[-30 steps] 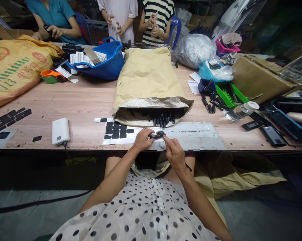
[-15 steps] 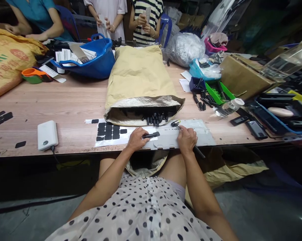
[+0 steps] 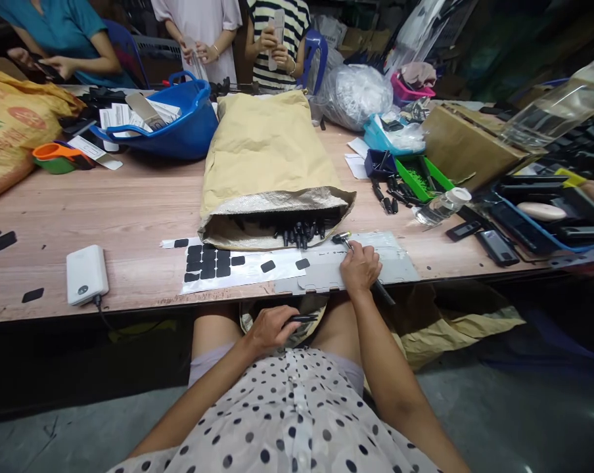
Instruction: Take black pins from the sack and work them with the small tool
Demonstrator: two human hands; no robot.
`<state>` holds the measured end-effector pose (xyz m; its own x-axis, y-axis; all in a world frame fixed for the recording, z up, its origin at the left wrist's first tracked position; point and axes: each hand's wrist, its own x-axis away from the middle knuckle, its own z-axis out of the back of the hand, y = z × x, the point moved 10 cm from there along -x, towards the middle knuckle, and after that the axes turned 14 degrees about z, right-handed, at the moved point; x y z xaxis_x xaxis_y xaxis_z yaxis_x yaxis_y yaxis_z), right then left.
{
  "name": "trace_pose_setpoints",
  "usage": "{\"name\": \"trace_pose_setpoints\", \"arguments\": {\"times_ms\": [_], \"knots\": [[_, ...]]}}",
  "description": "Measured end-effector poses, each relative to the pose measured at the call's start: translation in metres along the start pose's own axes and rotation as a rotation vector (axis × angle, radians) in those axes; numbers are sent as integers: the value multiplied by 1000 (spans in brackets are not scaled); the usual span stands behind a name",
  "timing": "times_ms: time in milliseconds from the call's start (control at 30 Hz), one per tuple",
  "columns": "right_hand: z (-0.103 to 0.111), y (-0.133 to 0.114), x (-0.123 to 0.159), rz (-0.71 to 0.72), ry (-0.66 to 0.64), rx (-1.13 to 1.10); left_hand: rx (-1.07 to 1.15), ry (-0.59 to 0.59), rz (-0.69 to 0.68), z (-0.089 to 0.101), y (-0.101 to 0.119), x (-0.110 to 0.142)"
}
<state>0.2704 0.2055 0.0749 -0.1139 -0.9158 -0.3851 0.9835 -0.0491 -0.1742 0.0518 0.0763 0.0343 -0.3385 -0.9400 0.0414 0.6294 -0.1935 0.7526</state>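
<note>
Orange sack [image 3: 16, 135]: far left, printed with red characters, a red oval and green bars; the print is cut off by the picture's edge and too blurred to read.
White device [image 3: 87, 274]: near left, a round dark mark on its face, no writing legible.
Left hand [image 3: 271, 328]: fingers narrow, closed around the black part [image 3: 304, 318].
Black part: its right end juts past the fingertips, over the open bag [image 3: 245, 320] between the knees; its left end is hidden in the grip.
Right hand [image 3: 360, 268]: fingers curled around the tool [image 3: 340, 238], over the grey board [image 3: 319, 277].
Tool: dark head beyond the fingers to the far left, handle coming out on the near right, its middle covered by the hand.
Black patches [image 3: 208, 265]: on the white sheet [image 3: 250, 274], left of the board.
Kraft sack [image 3: 272, 144]: mouth facing near, black pieces [image 3: 301, 233] spilling out; those deeper in are lost in shadow.
</note>
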Motion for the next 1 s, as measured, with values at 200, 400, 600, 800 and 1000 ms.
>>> {"name": "trace_pose_setpoints", "arguments": {"times_ms": [200,400,600,800,1000], "knots": [[-2,-1,-1,-5,-11,23,-308,-294,621,-38,-81,7],[-4,-1,-1,-2,-25,30,-407,-457,563,-49,-63,9],[-7,0,0,11,-2,36,31,-224,291,-9,5,-30],[-7,-1,0,20,10,47,89,513,436,98,-11,-108],[-6,-4,0,20,-13,56,-151,526,669,110,-39,-149]]}}
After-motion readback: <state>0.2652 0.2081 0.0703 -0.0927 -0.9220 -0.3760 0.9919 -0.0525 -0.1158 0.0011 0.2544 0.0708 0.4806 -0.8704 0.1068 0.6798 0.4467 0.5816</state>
